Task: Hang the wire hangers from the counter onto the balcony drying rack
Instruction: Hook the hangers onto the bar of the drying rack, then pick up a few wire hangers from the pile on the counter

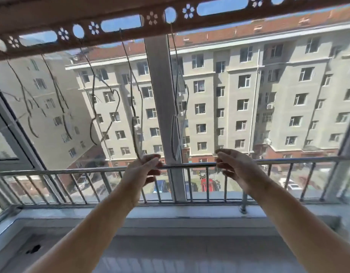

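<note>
A wide window [249, 95] fills most of the view, with a pale apartment block [239, 91] beyond the glass and parked cars far below. Along the bottom runs a pale counter [170, 253], bare in the part that shows apart from a dark mark near its left end. A metal railing [71, 171] with thin upright bars stands along the counter's far edge, in front of the glass. Across the top stretches the drying rack [119, 37], a brown bar pierced with round, oblong and flower-shaped holes. Several wire hangers [105, 107] dangle from those holes, spread from the rack's left end to its middle, each bent and thin; the ones at the left are blurred. One white hanger [175, 138] hangs from a round hole near the rack's middle, in front of the window post. Both bare arms reach up toward the railing. The left hand [145, 170] has its fingers half curled and loose, just beside the lowest loop of a hanger; whether it touches the wire I cannot tell. The right hand [234, 167] is spread and gently curved, holding nothing.
</note>
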